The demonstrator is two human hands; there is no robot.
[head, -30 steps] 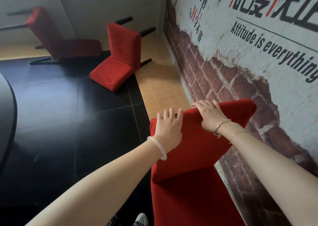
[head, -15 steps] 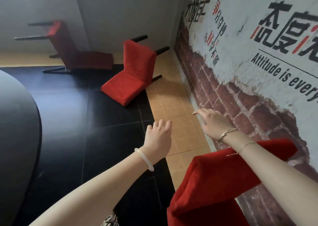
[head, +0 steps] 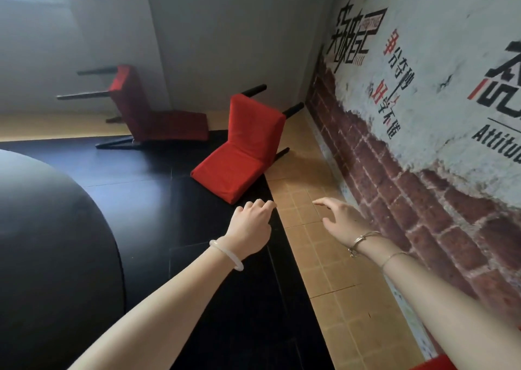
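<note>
red chair (head: 242, 149) | padded; black legs | tipped onto its back; legs sideways | on floor (head: 197, 257) near brick wall (head: 394, 186)

The near chair (head: 439, 365) has been released by the left hand (head: 249, 228) and right hand (head: 342, 220); both are now held free over the floor (head: 310, 259).

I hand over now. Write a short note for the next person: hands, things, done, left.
Left hand: empty, fingers loosely curled. Right hand: empty, fingers spread. Both reach toward the nearer red chair, lying on its back on the floor, not yet touched. The farther red chair lies tipped over by the back wall. Done: none upright. Left, probably: stand both up.
</note>
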